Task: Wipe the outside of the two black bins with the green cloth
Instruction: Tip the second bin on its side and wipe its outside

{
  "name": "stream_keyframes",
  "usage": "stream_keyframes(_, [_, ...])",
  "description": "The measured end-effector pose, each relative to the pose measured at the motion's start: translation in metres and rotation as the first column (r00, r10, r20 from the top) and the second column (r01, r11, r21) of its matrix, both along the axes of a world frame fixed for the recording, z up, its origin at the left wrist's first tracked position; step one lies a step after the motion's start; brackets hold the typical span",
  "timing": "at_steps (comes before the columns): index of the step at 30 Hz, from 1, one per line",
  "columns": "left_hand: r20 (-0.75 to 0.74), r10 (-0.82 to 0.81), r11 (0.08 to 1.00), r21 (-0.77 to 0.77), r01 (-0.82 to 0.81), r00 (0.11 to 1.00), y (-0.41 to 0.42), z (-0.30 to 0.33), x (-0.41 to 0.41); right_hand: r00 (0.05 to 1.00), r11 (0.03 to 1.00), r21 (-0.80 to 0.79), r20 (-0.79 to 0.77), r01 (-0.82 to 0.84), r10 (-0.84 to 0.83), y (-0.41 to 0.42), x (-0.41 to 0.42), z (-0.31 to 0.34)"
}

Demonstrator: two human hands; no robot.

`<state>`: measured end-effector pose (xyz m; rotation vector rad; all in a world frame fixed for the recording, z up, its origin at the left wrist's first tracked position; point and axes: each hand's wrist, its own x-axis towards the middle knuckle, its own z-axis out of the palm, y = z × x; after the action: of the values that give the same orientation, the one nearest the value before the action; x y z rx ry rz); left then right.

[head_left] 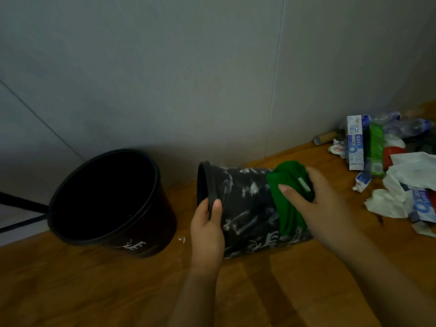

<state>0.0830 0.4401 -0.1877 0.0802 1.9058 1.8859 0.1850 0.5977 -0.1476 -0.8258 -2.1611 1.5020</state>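
Observation:
One black bin (247, 208) lies on its side on the wooden floor, its mouth facing left, its wall streaked with whitish smears. My left hand (207, 230) grips its rim, thumb over the outside edge. My right hand (316, 197) holds the bunched green cloth (290, 185) against the bin's upper side near its base. The second black bin (111, 204) stands upright to the left, tilted in view, with a white pattern low on its wall; neither hand touches it.
A pile of rubbish lies at the right: toothpaste boxes (355, 142), a green box (376, 149), plastic bottles (405, 126), a cardboard tube (325, 138) and crumpled white tissues (405, 180). A grey wall (212, 79) runs close behind the bins. Black cables (21, 204) cross the far left.

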Motion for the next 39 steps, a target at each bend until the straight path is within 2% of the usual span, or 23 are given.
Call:
stream_keyframes(3, [-0.016, 0.028, 1.000, 0.010, -0.028, 0.999, -0.006, -0.011, -0.001, 0.993, 0.981, 0.155, 0.044, -0.114, 0.108, -0.010, -0.015, -0.001])
stream_keyframes(7, [0.021, 0.038, 0.999, 0.016, -0.038, 0.999, -0.011, -0.023, -0.004, 0.966, 0.887, 0.382, 0.122, -0.258, 0.228, -0.030, -0.040, -0.011])
stream_keyframes(13, [0.082, 0.086, 0.995, 0.035, -0.090, 0.993, -0.019, -0.039, -0.011, 0.939, 0.741, 0.577, 0.195, -0.343, 0.282, -0.048, -0.079, -0.039])
stream_keyframes(16, [0.167, 0.091, 0.993, 0.062, -0.103, 0.982, -0.025, -0.046, -0.013, 0.933, 0.707, 0.609, 0.226, -0.359, 0.279, -0.054, -0.089, -0.049])
stream_keyframes(22, [0.202, -0.024, 0.988, 0.156, -0.008, 0.979, -0.036, -0.049, -0.023, 0.918, 0.719, 0.571, 0.230, -0.397, 0.324, -0.061, -0.094, -0.051])
stream_keyframes(24, [0.224, -0.014, 0.991, 0.132, -0.016, 0.974, -0.036, -0.049, -0.027, 0.904, 0.693, 0.581, 0.258, -0.428, 0.342, -0.061, -0.095, -0.050])
stream_keyframes(27, [0.118, -0.006, 0.999, 0.037, 0.001, 0.993, -0.031, -0.051, -0.028, 0.889, 0.654, 0.603, 0.326, -0.457, 0.321, -0.061, -0.094, -0.047])
stream_keyframes(30, [0.064, 0.018, 0.999, 0.026, -0.020, 0.998, -0.030, -0.051, -0.027, 0.895, 0.602, 0.669, 0.395, -0.435, 0.208, -0.056, -0.093, -0.048])
stream_keyframes(33, [0.037, -0.003, 1.000, 0.021, 0.002, 0.999, -0.030, -0.053, -0.025, 0.925, 0.655, 0.680, 0.370, -0.331, 0.083, -0.048, -0.093, -0.051])
stream_keyframes(35, [0.015, -0.002, 1.000, 0.015, 0.002, 1.000, -0.029, -0.055, -0.023, 0.925, 0.648, 0.672, 0.350, -0.357, 0.147, -0.053, -0.093, -0.053])
stream_keyframes(39, [-0.001, 0.019, 1.000, 0.010, -0.019, 1.000, -0.028, -0.058, -0.023, 0.862, 0.530, 0.681, 0.380, -0.506, 0.335, -0.060, -0.094, -0.058])
